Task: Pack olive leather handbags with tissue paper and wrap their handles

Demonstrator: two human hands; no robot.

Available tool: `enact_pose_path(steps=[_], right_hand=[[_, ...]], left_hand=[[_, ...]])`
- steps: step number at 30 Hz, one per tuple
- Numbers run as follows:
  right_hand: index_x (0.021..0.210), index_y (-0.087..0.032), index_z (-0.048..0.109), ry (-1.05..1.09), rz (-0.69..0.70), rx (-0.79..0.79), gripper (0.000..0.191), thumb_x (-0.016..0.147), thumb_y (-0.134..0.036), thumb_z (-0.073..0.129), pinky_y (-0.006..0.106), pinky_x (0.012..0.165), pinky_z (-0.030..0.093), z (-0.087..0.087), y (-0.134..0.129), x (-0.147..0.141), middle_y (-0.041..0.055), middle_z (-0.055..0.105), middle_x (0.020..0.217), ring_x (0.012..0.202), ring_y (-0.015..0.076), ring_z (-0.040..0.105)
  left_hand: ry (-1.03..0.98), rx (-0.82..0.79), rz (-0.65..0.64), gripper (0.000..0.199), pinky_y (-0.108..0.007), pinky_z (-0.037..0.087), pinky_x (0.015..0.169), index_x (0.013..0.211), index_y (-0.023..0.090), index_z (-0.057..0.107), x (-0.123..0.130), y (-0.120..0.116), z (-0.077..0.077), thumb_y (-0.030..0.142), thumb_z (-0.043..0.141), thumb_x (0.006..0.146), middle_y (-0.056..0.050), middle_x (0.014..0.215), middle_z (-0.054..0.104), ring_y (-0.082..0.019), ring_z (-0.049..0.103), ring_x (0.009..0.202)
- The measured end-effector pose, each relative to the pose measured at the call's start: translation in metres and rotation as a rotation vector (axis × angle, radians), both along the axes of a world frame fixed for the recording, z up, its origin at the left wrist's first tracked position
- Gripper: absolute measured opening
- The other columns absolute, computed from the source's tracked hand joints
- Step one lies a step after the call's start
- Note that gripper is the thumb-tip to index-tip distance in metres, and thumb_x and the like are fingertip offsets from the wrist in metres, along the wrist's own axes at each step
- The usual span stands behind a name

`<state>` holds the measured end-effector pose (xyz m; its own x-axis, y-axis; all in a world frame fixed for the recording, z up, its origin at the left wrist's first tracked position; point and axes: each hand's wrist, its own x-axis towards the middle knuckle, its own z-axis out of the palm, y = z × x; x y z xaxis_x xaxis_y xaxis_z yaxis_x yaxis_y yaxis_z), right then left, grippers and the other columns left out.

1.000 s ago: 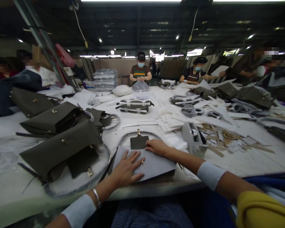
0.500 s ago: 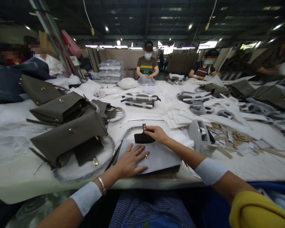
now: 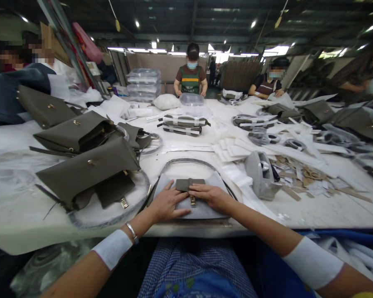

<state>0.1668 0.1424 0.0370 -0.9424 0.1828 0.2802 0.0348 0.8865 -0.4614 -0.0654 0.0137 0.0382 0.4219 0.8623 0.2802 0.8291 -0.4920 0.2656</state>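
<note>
A dark olive handbag lies flat before me at the table's front edge, its face covered by a pale sheet (image 3: 211, 210). The bag's flap (image 3: 182, 185) is folded down over the sheet, and its gold clasp (image 3: 192, 200) rests near the middle. My left hand (image 3: 168, 203) lies with fingers spread on the sheet and the flap's left side. My right hand (image 3: 211, 196) lies flat, its outstretched fingers on the flap just above the clasp. The wrapped handle (image 3: 189, 161) arcs out behind the bag.
Several olive handbags (image 3: 90, 171) lie at the left. A grey tape dispenser (image 3: 258, 176) stands to the right, beside scattered card scraps (image 3: 311, 174). Wrapped bundles (image 3: 183, 124) lie farther back. A co-worker (image 3: 191, 76) stands across the table.
My right hand has brought the flap down from its raised position onto the sheet and let go of the clasp, now lying flat. My left hand stays on the sheet.
</note>
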Motion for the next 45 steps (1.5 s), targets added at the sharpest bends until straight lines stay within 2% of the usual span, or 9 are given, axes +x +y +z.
enact_pose_path(steps=[8, 13, 16, 22, 27, 32, 39, 42, 45], right_hand=[[0.14, -0.022, 0.053, 0.0, -0.025, 0.091, 0.05, 0.094, -0.006, 0.044, 0.039, 0.112, 0.041, -0.011, -0.003, 0.0, 0.0096, 0.049, 0.147, 0.135, 0.0207, 0.047], [0.142, -0.02, 0.051, -0.001, -0.02, 0.139, 0.048, 0.095, -0.008, 0.045, 0.041, 0.112, 0.041, -0.013, -0.006, -0.001, 0.0117, 0.05, 0.146, 0.136, 0.0214, 0.046], [0.14, -0.018, 0.052, -0.031, -0.019, 0.169, 0.044, 0.097, -0.012, 0.045, 0.042, 0.113, 0.04, -0.013, -0.007, -0.002, 0.0129, 0.048, 0.147, 0.138, 0.0222, 0.044], [0.138, -0.019, 0.055, -0.073, -0.005, 0.236, 0.043, 0.096, -0.013, 0.046, 0.044, 0.111, 0.04, -0.013, -0.007, -0.003, 0.013, 0.048, 0.148, 0.138, 0.0238, 0.043], [0.127, -0.016, 0.064, -0.087, 0.021, 0.311, 0.034, 0.097, -0.016, 0.047, 0.039, 0.105, 0.043, 0.006, -0.009, -0.01, 0.013, 0.059, 0.137, 0.125, 0.0227, 0.054], [0.097, -0.019, 0.071, -0.146, 0.097, 0.361, 0.015, 0.096, -0.023, 0.057, 0.025, 0.081, 0.046, 0.025, -0.003, -0.027, 0.0032, 0.068, 0.106, 0.096, 0.0165, 0.058], [0.095, -0.015, 0.069, -0.233, 0.04, 0.416, 0.012, 0.093, -0.024, 0.061, 0.025, 0.078, 0.044, 0.023, -0.009, -0.038, 0.0067, 0.067, 0.101, 0.092, 0.019, 0.055], [0.098, -0.015, 0.07, -0.27, -0.063, 0.318, 0.016, 0.094, -0.026, 0.059, 0.026, 0.078, 0.045, 0.027, -0.014, -0.038, 0.0079, 0.069, 0.101, 0.09, 0.0184, 0.059], [0.102, -0.023, 0.072, -0.292, -0.134, 0.156, 0.021, 0.097, -0.035, 0.056, 0.02, 0.078, 0.046, 0.041, 0.005, -0.028, 0.0007, 0.072, 0.101, 0.09, 0.0133, 0.064]], left_hand=[[-0.005, 0.339, -0.024, 0.041, -0.037, 0.052, 0.098, 0.124, 0.017, 0.06, 0.002, -0.015, -0.006, 0.043, 0.061, 0.091, -0.01, 0.113, 0.072, -0.021, 0.068, 0.102], [0.017, 0.382, -0.266, 0.042, -0.034, 0.049, 0.106, 0.138, 0.018, 0.048, 0.004, -0.017, -0.004, 0.017, 0.053, 0.096, -0.008, 0.131, 0.064, -0.019, 0.057, 0.124], [0.004, 0.307, -0.324, 0.04, -0.033, 0.051, 0.103, 0.138, 0.017, 0.049, 0.003, -0.016, -0.006, 0.012, 0.047, 0.098, -0.008, 0.129, 0.065, -0.019, 0.06, 0.121], [-0.095, 0.089, -0.259, 0.033, -0.029, 0.056, 0.093, 0.127, 0.018, 0.059, 0.005, -0.017, -0.002, 0.017, 0.047, 0.097, -0.008, 0.12, 0.07, -0.019, 0.069, 0.105], [-0.157, -0.062, -0.224, 0.037, -0.028, 0.052, 0.098, 0.132, 0.023, 0.057, 0.008, -0.019, 0.008, 0.019, 0.047, 0.097, -0.006, 0.124, 0.068, -0.018, 0.066, 0.111], [-0.121, 0.012, -0.227, 0.039, -0.027, 0.05, 0.102, 0.136, 0.025, 0.054, 0.003, -0.02, -0.005, 0.02, 0.048, 0.098, -0.004, 0.13, 0.065, -0.017, 0.063, 0.117], [-0.059, 0.136, -0.215, 0.041, -0.028, 0.05, 0.1, 0.139, 0.025, 0.053, 0.002, -0.019, -0.014, 0.022, 0.049, 0.098, -0.005, 0.134, 0.062, -0.019, 0.063, 0.117], [-0.042, 0.136, -0.201, 0.041, -0.027, 0.05, 0.1, 0.139, 0.026, 0.052, 0.004, -0.021, -0.013, 0.024, 0.049, 0.098, -0.004, 0.135, 0.062, -0.018, 0.063, 0.118], [-0.026, 0.135, -0.199, 0.04, -0.026, 0.049, 0.101, 0.138, 0.026, 0.053, 0.003, -0.022, -0.014, 0.024, 0.048, 0.098, -0.004, 0.135, 0.062, -0.017, 0.062, 0.118]])
